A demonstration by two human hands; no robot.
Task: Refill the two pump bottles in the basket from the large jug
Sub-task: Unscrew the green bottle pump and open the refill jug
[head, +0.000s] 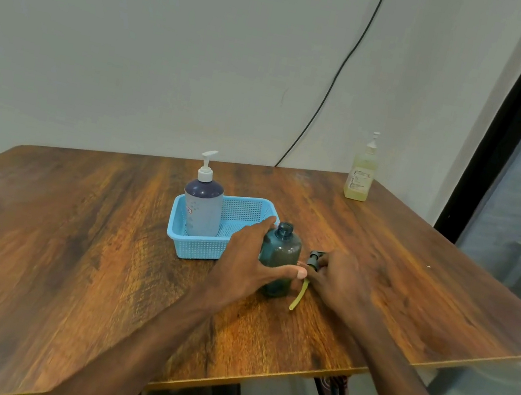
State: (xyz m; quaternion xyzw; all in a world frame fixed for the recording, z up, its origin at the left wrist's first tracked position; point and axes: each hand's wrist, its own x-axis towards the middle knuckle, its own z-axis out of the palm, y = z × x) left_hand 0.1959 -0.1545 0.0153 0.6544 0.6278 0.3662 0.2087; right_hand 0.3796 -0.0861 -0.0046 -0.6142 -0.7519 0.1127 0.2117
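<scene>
The left hand (pixel 250 258) is spreading wide around the teal bottle (pixel 278 259), thumb lying across its front and fingers reaching behind its shoulder toward the basket; whether the palm is pressing the plastic cannot be told. The bottle is standing upright on the bench (pixel 71 233) with its neck open and no pump on it, just outside the basket's right front corner. The right hand (pixel 340 277) is lying just right of the bottle, fingers closing on the black pump head (pixel 315 259), whose yellowish dip tube (pixel 299 294) is resting slanted on the bench beside the bottle's base. Behind the left hand the blue mesh basket (pixel 197 249) is holding a grey-blue pump bottle (pixel 202 209) upright in its left end, white pump on; it is carrying a small label at its left edge, too small to read. Well apart, at the far right corner of the bench, a pale yellow pump bottle (pixel 360 176) is standing, its white label showing vertical print too blurred to read.
</scene>
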